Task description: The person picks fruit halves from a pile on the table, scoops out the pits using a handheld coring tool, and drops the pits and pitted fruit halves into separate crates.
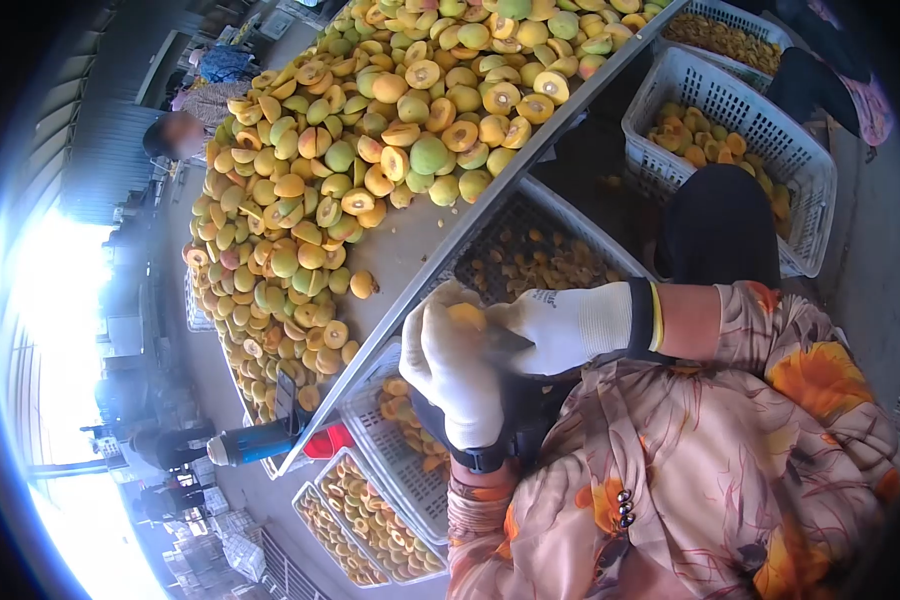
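My left hand (457, 372), in a white glove with a dark watch at the wrist, is closed around a piece of orange-yellow fruit (467, 317) that looks like a peach half. My right hand (555, 330), also white-gloved, is closed and meets the left over my lap. From its fingers a dark blurred thing (507, 346) shows against the fruit; its kind cannot be made out. Just beyond both hands runs the metal edge of a table (420, 225) heaped with peach halves (310, 190), many showing orange flesh and pits.
Under the table edge stands a crate (580, 215) with small fruit pieces. To the right a white crate (800, 150) holds orange pieces. Crates of halves (355, 500) stand lower left, near a blue cylinder (255, 445). Another person (195, 110) is across the table.
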### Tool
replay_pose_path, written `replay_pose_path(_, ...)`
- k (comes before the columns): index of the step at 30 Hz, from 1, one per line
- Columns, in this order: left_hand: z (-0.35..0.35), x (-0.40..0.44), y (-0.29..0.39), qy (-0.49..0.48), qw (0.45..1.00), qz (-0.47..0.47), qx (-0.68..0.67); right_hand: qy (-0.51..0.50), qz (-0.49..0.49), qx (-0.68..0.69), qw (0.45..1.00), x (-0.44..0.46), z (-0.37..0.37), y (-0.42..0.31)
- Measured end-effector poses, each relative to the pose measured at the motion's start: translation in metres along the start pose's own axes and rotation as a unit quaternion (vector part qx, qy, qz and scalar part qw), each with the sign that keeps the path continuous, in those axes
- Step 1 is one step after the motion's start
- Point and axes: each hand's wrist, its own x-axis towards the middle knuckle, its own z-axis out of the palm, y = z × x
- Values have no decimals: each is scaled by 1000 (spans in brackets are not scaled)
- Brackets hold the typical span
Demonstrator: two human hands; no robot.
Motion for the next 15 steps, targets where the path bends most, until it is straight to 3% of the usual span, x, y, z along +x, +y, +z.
replay_pose_path(2,4,0,0,-14,999,22,21,26,-22,82,996,-3,8,6)
replay_pose_path(6,6,4,3,-58,998,38,2,-5,-25,71,997,-1,8,9)
replay_pose_path(12,0,15,-3,-134,987,53,-67,26,-95,135,986,-2,4,5)
replay_pose_path(15,-2,15,-23,-161,968,-14,-193,-154,138,296,933,-7,-7,-7)
